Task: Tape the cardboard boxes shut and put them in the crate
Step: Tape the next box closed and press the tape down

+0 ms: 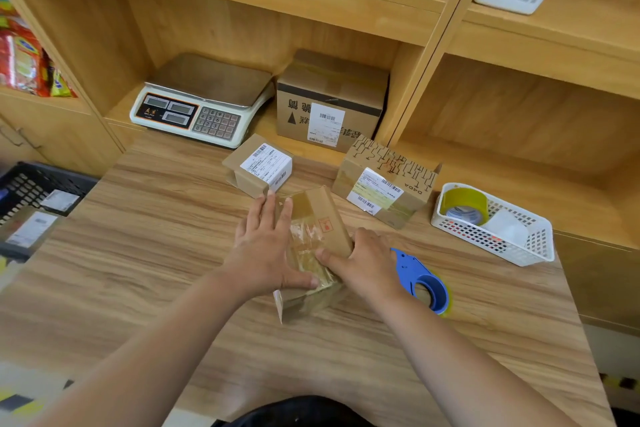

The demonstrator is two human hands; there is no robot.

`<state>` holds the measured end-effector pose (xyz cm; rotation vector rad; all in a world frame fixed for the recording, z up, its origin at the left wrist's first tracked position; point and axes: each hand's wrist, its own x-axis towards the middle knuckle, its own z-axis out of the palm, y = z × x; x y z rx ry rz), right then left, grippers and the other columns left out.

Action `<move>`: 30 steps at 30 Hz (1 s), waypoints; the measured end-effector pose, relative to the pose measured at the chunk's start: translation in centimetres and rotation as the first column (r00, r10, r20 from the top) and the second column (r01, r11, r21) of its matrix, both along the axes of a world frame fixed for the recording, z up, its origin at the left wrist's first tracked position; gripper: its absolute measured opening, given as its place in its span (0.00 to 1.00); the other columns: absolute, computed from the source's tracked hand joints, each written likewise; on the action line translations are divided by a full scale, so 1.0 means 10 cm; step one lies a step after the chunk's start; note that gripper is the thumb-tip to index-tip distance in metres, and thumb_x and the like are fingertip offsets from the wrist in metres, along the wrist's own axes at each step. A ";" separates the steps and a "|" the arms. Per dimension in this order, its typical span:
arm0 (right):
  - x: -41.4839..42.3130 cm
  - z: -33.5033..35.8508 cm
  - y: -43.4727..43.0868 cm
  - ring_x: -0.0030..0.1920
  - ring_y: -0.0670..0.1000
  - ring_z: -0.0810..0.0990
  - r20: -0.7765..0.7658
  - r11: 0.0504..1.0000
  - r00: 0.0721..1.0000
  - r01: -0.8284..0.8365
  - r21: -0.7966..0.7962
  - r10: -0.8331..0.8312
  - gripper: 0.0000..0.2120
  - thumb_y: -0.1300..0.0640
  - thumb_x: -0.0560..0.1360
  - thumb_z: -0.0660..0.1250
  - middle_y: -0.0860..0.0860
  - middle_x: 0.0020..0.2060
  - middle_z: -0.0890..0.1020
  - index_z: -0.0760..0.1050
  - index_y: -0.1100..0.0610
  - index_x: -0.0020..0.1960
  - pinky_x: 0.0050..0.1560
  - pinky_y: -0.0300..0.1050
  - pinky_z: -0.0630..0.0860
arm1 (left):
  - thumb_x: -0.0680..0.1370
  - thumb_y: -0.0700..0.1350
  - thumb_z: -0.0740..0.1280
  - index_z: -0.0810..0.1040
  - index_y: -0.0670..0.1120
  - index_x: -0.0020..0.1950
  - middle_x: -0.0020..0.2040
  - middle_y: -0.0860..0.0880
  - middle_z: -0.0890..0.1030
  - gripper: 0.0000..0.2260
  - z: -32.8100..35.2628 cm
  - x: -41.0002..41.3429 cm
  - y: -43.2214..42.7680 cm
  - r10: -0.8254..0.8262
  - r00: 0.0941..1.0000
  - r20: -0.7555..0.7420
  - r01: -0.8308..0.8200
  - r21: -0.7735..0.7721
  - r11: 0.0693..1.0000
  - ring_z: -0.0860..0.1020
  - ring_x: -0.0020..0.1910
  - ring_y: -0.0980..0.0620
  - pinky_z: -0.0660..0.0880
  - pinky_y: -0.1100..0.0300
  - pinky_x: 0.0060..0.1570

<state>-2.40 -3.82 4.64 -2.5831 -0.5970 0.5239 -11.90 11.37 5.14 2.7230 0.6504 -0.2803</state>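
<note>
We're over a wood-grain counter [166,253] backed by open wooden shelving, and everything here is placed from the small cardboard box [323,218] lying at mid-counter, clear tape glinting along its top. The left hand [266,246] lies flat on the box's left side, fingers straight and pressing, thumb across the near end. The right hand [365,262] has the near right edge: thumb laid over the taped top, fingers curled down against the side, so we call that a grip.

Just right of the box, touching the right wrist, a blue tape dispenser [424,282] rests on the counter. Further right sits a white mesh basket [540,255] with a yellow-brown tape roll [465,204] standing in its far end.

Just behind the box on the left is a labelled carton [259,166], nearly touching the left fingertips. Behind on the right stands a patterned carton [384,180] with two shipping labels. Further back, inside the shelf bay, there's a larger carton [329,107], and left of it a digital scale [204,104].

Well off to the left of the box, beyond the counter's edge, we see the black crate [34,184], with labelled parcels [31,229] in it.
</note>
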 end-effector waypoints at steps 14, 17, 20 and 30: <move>-0.20 0.00 -0.08 0.57 0.51 0.65 0.188 0.987 0.975 -0.100 -0.123 0.122 0.46 0.22 0.58 0.44 0.47 0.55 0.71 0.67 0.53 0.61 0.59 0.48 0.63 | 0.63 0.72 0.68 0.58 0.49 0.73 0.65 0.49 0.64 0.46 0.05 0.29 0.14 0.138 0.983 0.123 -0.150 0.094 0.984 0.60 0.63 0.47 0.59 0.55 0.62; -0.13 0.01 0.00 0.58 0.53 0.67 0.179 0.984 0.978 -0.084 -0.156 0.112 0.38 0.24 0.65 0.53 0.50 0.55 0.73 0.68 0.55 0.58 0.59 0.50 0.63 | 0.64 0.72 0.66 0.65 0.48 0.67 0.62 0.48 0.68 0.40 0.05 0.33 0.14 0.162 0.973 0.167 -0.185 0.130 0.974 0.63 0.60 0.47 0.61 0.56 0.59; -0.04 0.01 0.10 0.60 0.55 0.68 0.179 0.985 0.982 -0.034 -0.168 0.064 0.33 0.29 0.71 0.55 0.51 0.57 0.74 0.69 0.56 0.59 0.59 0.51 0.64 | 0.67 0.70 0.66 0.70 0.47 0.63 0.60 0.47 0.71 0.35 0.03 0.38 0.18 0.196 0.951 0.240 -0.231 0.127 0.965 0.65 0.60 0.46 0.62 0.55 0.58; 0.00 0.02 0.25 0.61 0.54 0.68 0.183 0.984 0.972 -0.129 -0.123 0.150 0.34 0.30 0.71 0.60 0.51 0.59 0.72 0.66 0.57 0.63 0.58 0.50 0.66 | 0.73 0.53 0.71 0.80 0.46 0.51 0.47 0.51 0.73 0.13 -0.12 0.42 0.30 0.388 0.774 0.500 -0.328 -0.207 0.922 0.62 0.48 0.52 0.61 0.57 0.52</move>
